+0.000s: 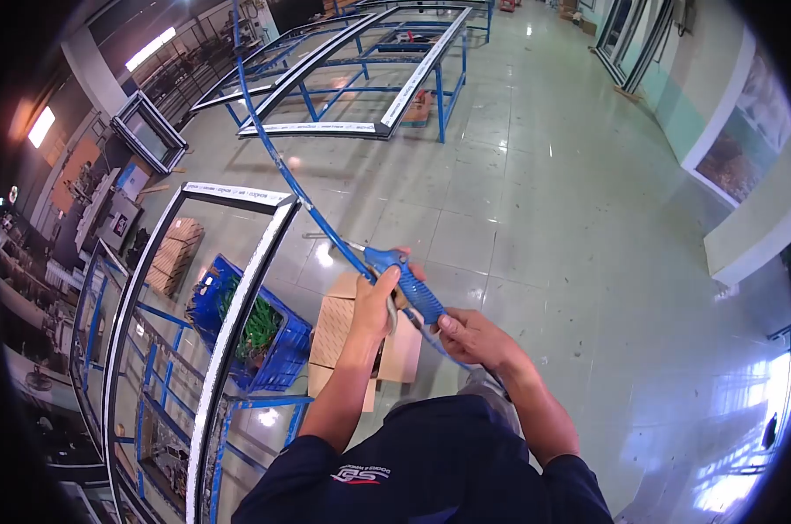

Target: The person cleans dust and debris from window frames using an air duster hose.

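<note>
A blue air blow gun (413, 286) with a thin metal nozzle is held in front of my body, its nozzle pointing to the left. My left hand (374, 301) is closed around the gun near its head, by the trigger. With thumb and fingers, my right hand (478, 337) grips the lower end of the handle. A blue air hose (286, 172) comes down from above and passes by my left hand. Part of the hose also shows below the handle. How the hose joins the gun is partly hidden by my hands.
Left of me a white-and-black frame (229, 349) rests on a blue stand. Beside it are a blue crate (282, 354) with green material and an open cardboard box (334, 327). Another large frame (317, 131) lies on blue trestles ahead. Tiled floor (579, 262) extends to the right.
</note>
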`<action>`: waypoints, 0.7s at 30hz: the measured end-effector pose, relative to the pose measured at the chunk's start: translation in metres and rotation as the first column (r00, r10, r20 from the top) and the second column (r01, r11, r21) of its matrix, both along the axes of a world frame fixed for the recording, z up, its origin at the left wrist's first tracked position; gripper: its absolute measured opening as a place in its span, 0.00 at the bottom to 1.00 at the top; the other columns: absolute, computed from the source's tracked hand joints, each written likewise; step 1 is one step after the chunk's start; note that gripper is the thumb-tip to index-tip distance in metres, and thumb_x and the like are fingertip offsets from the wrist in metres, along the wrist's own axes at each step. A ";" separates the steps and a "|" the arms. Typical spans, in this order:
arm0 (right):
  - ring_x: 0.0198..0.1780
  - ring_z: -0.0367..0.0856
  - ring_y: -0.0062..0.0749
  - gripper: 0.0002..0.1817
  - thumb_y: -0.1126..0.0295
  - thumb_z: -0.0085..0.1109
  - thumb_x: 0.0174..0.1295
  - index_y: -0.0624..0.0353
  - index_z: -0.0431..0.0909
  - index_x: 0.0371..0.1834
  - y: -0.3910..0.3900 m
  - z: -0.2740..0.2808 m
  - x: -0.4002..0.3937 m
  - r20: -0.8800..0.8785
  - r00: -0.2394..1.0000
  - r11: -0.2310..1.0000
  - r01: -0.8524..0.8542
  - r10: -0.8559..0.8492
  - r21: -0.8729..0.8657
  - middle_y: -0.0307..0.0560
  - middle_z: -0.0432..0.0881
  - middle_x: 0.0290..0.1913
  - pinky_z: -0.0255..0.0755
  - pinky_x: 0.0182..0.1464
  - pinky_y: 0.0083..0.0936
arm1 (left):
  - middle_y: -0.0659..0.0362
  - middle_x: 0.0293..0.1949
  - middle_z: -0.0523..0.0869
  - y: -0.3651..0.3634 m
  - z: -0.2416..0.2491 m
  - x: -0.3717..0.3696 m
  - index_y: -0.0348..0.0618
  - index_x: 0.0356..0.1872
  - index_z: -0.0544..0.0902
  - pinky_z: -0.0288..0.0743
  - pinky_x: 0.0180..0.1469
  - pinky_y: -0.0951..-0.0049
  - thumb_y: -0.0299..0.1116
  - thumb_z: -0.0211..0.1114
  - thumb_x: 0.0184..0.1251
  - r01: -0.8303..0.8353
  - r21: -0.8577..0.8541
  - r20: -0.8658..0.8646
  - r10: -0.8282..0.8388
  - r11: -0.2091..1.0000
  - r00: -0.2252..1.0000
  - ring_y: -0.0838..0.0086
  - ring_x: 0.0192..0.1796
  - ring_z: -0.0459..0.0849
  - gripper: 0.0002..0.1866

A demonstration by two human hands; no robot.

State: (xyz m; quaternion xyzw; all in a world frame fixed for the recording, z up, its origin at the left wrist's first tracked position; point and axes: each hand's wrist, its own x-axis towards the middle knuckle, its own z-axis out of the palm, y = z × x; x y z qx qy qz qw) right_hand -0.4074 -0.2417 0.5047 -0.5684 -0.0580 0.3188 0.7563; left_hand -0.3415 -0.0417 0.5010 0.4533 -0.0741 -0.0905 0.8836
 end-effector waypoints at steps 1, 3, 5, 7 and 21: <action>0.17 0.59 0.13 0.33 0.39 0.52 0.70 0.65 0.70 0.50 -0.017 0.002 0.021 -0.019 0.994 0.994 -0.108 0.108 0.018 0.33 0.66 0.23 0.52 0.16 0.16 | 0.48 0.41 0.87 -0.010 -0.008 0.015 0.33 0.62 0.72 0.71 0.29 0.81 0.38 0.63 0.70 -0.049 0.027 0.002 0.049 0.998 0.999 0.76 0.32 0.84 0.25; 0.16 0.61 0.14 0.34 0.39 0.52 0.70 0.65 0.68 0.52 -0.035 0.011 0.057 0.023 0.989 0.989 -0.143 0.143 0.030 0.36 0.68 0.26 0.55 0.16 0.16 | 0.47 0.42 0.87 -0.022 -0.016 0.037 0.32 0.62 0.72 0.75 0.33 0.79 0.38 0.63 0.70 -0.012 0.062 -0.019 0.013 0.998 1.000 0.75 0.33 0.84 0.25; 0.15 0.66 0.15 0.35 0.40 0.51 0.71 0.67 0.65 0.58 -0.043 0.008 0.095 0.039 0.968 0.965 -0.252 0.250 0.070 0.41 0.72 0.30 0.61 0.15 0.16 | 0.46 0.43 0.88 -0.040 -0.022 0.051 0.29 0.60 0.73 0.77 0.36 0.76 0.36 0.61 0.72 0.026 0.044 -0.062 -0.023 0.999 0.998 0.75 0.32 0.83 0.23; 0.15 0.66 0.15 0.36 0.40 0.50 0.71 0.66 0.64 0.60 -0.054 0.007 0.130 0.002 0.959 0.959 -0.282 0.282 0.011 0.41 0.72 0.30 0.61 0.15 0.16 | 0.46 0.43 0.88 -0.057 -0.023 0.073 0.30 0.59 0.74 0.74 0.34 0.76 0.34 0.59 0.74 -0.078 0.105 -0.055 0.084 0.991 0.995 0.76 0.30 0.80 0.20; 0.24 0.72 0.43 0.28 0.47 0.55 0.71 0.67 0.70 0.33 -0.094 -0.009 0.335 0.564 0.825 0.799 0.317 0.034 -0.512 0.55 0.72 0.20 0.66 0.31 0.39 | 0.50 0.37 0.89 -0.088 -0.011 0.327 0.34 0.49 0.80 0.60 0.22 0.81 0.44 0.60 0.74 -0.330 0.194 0.057 0.325 0.924 0.944 0.83 0.20 0.71 0.19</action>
